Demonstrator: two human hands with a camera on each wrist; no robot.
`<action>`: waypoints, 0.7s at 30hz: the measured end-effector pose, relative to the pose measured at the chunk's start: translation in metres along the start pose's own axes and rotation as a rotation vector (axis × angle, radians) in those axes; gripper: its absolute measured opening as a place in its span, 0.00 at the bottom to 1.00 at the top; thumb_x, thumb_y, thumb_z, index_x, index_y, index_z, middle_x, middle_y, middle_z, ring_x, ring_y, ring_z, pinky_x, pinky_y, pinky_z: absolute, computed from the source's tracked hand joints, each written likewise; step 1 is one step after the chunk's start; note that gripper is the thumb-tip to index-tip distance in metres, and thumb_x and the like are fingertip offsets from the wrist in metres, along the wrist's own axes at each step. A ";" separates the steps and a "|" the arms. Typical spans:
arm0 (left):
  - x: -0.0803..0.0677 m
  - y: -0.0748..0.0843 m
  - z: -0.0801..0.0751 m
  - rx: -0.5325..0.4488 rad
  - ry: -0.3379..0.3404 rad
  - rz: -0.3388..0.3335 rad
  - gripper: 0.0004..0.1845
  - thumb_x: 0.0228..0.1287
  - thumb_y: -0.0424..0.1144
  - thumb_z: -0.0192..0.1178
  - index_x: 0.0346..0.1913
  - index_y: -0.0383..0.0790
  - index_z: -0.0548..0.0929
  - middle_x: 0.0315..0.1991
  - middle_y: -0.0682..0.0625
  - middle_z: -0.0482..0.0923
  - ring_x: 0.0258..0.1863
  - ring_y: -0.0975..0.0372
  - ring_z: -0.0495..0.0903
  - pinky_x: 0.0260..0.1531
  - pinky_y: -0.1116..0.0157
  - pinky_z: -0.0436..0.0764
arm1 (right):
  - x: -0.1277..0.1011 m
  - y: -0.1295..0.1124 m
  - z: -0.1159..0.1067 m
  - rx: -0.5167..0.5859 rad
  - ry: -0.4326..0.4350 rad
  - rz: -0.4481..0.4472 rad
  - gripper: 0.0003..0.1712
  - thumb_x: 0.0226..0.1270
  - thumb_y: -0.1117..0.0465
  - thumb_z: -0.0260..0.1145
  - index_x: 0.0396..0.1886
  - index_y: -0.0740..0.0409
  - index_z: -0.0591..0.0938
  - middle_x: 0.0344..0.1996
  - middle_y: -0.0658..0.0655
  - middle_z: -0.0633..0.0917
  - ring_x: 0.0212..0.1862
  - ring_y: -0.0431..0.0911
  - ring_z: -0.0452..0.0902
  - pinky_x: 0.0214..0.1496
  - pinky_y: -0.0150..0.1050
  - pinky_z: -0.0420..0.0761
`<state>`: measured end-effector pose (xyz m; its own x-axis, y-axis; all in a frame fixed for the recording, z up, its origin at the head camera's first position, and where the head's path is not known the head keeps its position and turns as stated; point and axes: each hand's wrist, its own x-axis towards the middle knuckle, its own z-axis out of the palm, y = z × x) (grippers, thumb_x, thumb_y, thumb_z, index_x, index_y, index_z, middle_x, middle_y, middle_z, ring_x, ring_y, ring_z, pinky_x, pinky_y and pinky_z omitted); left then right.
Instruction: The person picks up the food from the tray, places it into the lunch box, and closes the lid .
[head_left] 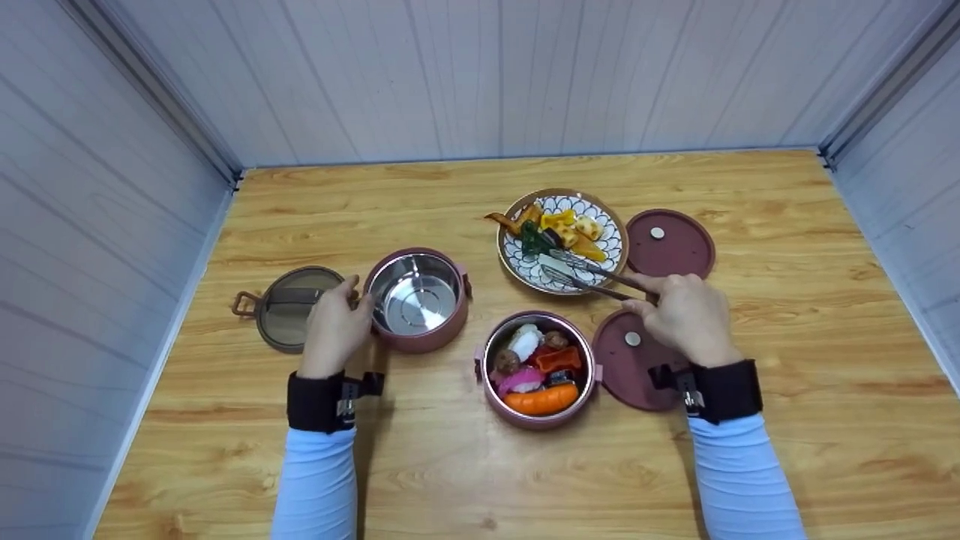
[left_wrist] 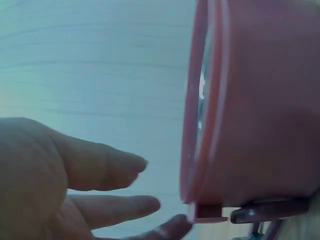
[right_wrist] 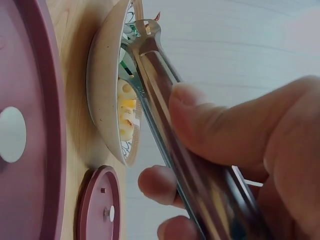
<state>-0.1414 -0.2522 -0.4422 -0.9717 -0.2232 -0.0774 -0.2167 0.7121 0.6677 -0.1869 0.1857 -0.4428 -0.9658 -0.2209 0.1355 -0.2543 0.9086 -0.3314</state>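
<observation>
Head view: left hand rests against the empty pot left of desk centre, fingers relaxed, gripping nothing. Right hand clamps the tongs, tips over the plate toward the far edge. Full pot sits near centre.

Left wrist view: straight fingers just beside the pot wall.

Right wrist view: thumb and fingers pinch the tongs at the plate rim.
</observation>
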 end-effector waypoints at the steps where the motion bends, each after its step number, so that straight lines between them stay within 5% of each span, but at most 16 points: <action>1: 0.000 -0.001 0.000 0.002 -0.020 -0.006 0.26 0.74 0.37 0.51 0.69 0.27 0.68 0.60 0.30 0.74 0.59 0.42 0.75 0.60 0.46 0.70 | 0.000 0.001 0.000 0.005 -0.001 0.004 0.23 0.58 0.51 0.75 0.55 0.46 0.87 0.21 0.60 0.83 0.21 0.50 0.71 0.17 0.44 0.64; 14: 0.003 -0.007 0.005 -0.013 -0.016 -0.011 0.23 0.71 0.29 0.51 0.67 0.28 0.72 0.53 0.33 0.80 0.46 0.49 0.83 0.44 0.54 0.80 | 0.001 0.004 -0.002 0.051 -0.009 0.042 0.22 0.58 0.50 0.75 0.53 0.44 0.87 0.29 0.63 0.87 0.26 0.54 0.77 0.22 0.47 0.67; 21: 0.006 -0.006 0.007 -0.030 -0.013 0.013 0.22 0.71 0.29 0.50 0.65 0.25 0.72 0.54 0.32 0.79 0.54 0.48 0.80 0.50 0.53 0.79 | 0.001 0.007 -0.006 0.082 -0.023 0.054 0.21 0.59 0.50 0.75 0.54 0.44 0.87 0.28 0.61 0.87 0.26 0.53 0.75 0.23 0.46 0.66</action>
<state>-0.1469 -0.2530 -0.4520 -0.9755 -0.2058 -0.0780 -0.2018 0.6945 0.6907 -0.1897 0.1940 -0.4399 -0.9788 -0.1815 0.0947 -0.2045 0.8877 -0.4126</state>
